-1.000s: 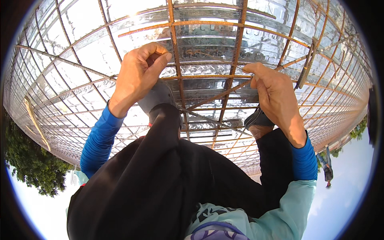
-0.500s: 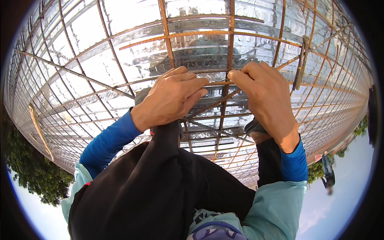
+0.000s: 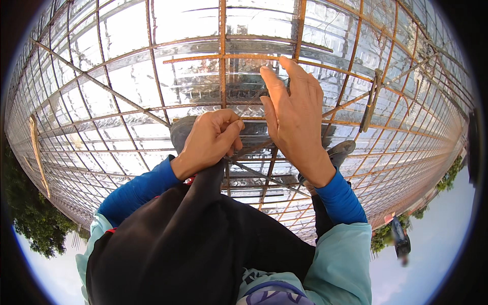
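My left hand [image 3: 207,138] is closed in a pinch beside a horizontal bar of the rusty rebar grid [image 3: 222,30]. What its fingertips hold, if anything, is too small to make out. To its right, my right hand [image 3: 301,119] is raised over the grid with its fingers apart and nothing visible in them. Its fingertips are near a long, rusty horizontal bar [image 3: 198,59]. Shiny, ribbed metal sheeting [image 3: 188,18] lies beneath the bars. My left shoe [image 3: 181,133] is partly hidden behind the left hand, and my right shoe [image 3: 342,150] shows beyond the right wrist.
A dark, narrow, elongated piece [image 3: 370,101] lies across the bars to the right. At far left is a wooden strip [image 3: 38,155]. Diagonal bars [image 3: 101,81] cross the grid. Another person [image 3: 400,239] is at the right rim, and trees [image 3: 38,223] are at lower left.
My right hand has moved up and left from the bar crossing, and its fingers have spread. My left hand has drawn down slightly and curled into a pinch. The view has shifted a little.
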Tool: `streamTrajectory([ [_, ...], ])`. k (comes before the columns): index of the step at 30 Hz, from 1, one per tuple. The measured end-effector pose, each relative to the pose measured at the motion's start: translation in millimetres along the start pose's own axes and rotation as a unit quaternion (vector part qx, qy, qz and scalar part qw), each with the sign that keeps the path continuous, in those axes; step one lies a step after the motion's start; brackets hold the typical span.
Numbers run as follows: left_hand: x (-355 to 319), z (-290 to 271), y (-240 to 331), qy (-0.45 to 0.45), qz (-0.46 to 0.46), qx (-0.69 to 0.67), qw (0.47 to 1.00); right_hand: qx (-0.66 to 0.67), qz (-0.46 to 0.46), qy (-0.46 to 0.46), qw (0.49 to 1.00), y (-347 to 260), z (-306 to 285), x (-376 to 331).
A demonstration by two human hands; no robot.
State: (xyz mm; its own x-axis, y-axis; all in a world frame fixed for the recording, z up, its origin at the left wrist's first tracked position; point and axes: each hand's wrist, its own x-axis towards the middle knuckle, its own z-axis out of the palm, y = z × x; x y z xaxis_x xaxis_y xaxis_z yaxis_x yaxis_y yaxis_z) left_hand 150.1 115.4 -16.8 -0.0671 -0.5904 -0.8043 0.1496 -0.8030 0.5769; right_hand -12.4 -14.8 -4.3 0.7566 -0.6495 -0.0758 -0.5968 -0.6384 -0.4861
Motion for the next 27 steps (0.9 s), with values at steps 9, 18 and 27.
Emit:
streamTrajectory([
  [9,3,-4,-18,-0.098,-0.062,-0.161,0.98,0.268,0.197,-0.201,0.921,-41,-12,-62],
  [18,16,2,-27,-0.19,-0.043,-0.219,0.956,0.375,0.273,-0.206,0.861,-53,-10,-57],
  [27,17,-30,8,0.007,0.125,0.018,0.992,0.456,0.405,-0.165,0.775,-38,-13,-55],
])
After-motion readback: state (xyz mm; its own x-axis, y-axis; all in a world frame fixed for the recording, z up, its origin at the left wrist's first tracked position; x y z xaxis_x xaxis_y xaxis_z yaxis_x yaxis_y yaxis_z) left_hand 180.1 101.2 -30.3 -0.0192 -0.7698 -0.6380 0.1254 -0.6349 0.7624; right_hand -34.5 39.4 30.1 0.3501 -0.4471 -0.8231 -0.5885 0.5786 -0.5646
